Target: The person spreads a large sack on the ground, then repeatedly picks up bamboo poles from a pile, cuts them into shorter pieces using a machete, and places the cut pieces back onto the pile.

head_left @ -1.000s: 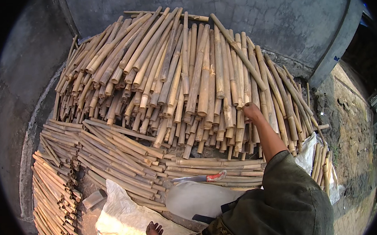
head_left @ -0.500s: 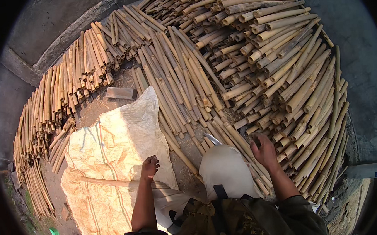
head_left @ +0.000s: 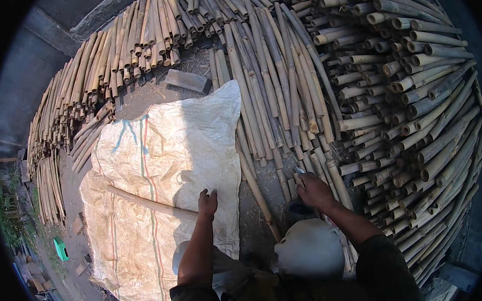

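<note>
My left hand [head_left: 206,202] is raised over the pale woven sheet [head_left: 130,242], thumb and fingers apart and nothing in them. A long, smooth wooden stick [head_left: 150,204] lies across that sheet, its near end reaching my left wrist. On the right, my right hand [head_left: 314,193] is closed beside my knee. A small bright metal tip [head_left: 299,170] shows past its fingers, apparently part of a bladed tool; the hand covers the rest. Below this hand is a dark rounded shape [head_left: 298,211] that I cannot make out.
Stacked bamboo poles [head_left: 415,82] rise close on my right. More poles [head_left: 270,81] lie ahead, and another stack [head_left: 101,65] curves along the far left. A grey block [head_left: 188,81] sits beyond the sheet. A green container [head_left: 61,248] lies at left.
My right hand has moved inward and forward to the metal tip, and its fingers have closed. My left hand has opened somewhat. The whole view has shifted.
</note>
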### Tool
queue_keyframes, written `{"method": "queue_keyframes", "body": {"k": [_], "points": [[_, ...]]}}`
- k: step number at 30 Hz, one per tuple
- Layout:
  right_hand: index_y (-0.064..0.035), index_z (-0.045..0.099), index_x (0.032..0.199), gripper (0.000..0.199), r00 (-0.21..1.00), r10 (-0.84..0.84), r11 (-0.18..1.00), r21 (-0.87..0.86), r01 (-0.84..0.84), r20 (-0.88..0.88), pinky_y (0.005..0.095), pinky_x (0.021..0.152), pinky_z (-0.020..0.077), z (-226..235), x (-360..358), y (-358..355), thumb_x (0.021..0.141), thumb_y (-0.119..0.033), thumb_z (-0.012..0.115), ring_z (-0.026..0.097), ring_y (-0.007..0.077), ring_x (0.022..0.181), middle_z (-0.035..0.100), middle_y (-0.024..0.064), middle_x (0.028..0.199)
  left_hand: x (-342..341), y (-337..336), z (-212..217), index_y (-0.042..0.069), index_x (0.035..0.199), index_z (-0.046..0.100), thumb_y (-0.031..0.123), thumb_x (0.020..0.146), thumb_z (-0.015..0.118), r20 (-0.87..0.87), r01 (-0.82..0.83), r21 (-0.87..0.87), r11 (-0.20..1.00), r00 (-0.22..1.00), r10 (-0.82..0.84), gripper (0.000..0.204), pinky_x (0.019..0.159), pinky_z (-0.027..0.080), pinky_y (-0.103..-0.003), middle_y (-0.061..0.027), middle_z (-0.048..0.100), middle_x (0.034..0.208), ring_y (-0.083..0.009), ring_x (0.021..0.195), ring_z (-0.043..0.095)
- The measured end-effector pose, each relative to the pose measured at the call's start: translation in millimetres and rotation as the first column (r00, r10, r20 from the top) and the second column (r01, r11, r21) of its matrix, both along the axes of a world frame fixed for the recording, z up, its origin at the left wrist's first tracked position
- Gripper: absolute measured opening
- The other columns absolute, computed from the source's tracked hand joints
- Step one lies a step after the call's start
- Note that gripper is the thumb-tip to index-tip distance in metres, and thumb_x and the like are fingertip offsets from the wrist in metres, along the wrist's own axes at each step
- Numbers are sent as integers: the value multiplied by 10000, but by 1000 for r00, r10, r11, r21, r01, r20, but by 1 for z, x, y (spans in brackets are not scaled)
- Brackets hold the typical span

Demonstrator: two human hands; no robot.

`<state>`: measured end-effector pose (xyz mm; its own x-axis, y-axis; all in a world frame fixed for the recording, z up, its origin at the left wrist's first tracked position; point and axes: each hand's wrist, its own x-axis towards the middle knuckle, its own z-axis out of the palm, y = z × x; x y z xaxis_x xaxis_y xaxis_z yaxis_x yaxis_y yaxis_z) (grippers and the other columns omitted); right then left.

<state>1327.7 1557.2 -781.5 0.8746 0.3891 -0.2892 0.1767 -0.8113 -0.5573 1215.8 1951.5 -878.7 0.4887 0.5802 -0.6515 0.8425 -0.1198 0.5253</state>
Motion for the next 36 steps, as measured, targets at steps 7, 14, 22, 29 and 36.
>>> {"method": "queue_keyframes", "body": {"k": [7,14,22,29,36], "points": [[52,584,1278,460,981,174,972,144,-185,80,464,918,526,27,164,150,946,-260,642,651,417,1069,638,255,1171,56,1,-32,-34,1602,-15,612,764,798,-189,-215,119,969,954,234,1334,1200,167,-665,-406,-31,1616,-594,1500,-8],[41,478,1421,666,970,219,975,10,-221,104,453,1022,491,-7,262,310,937,-367,685,592,379,1212,571,243,1319,114,-12,-23,33,1541,-298,752,575,860,-558,-180,21,983,814,161,1671,1017,114,-880,-334,-336,1577,-580,1435,-313],[61,361,1494,931,956,219,967,-176,-185,196,453,1146,401,-83,345,434,832,-435,789,414,422,1403,445,285,1467,124,-3,-12,23,1526,-320,723,556,887,-577,-311,-39,950,783,233,1699,1011,96,-883,-338,-395,1543,-592,1411,-345],[122,532,1344,718,977,198,976,-110,-188,80,432,1032,485,-72,340,456,839,-342,746,599,377,1197,594,268,1299,120,5,-4,34,1551,-283,720,557,884,-568,-321,-98,942,795,212,1679,982,55,-901,-339,-364,1565,-603,1388,-371],[93,565,1316,651,921,151,876,480,43,-359,381,996,469,-1,251,319,851,-333,728,632,266,1089,669,158,1159,116,-1,-9,60,1554,-292,708,556,892,-534,-335,-54,941,806,256,1678,976,67,-907,-324,-373,1567,-610,1408,-330]]}}
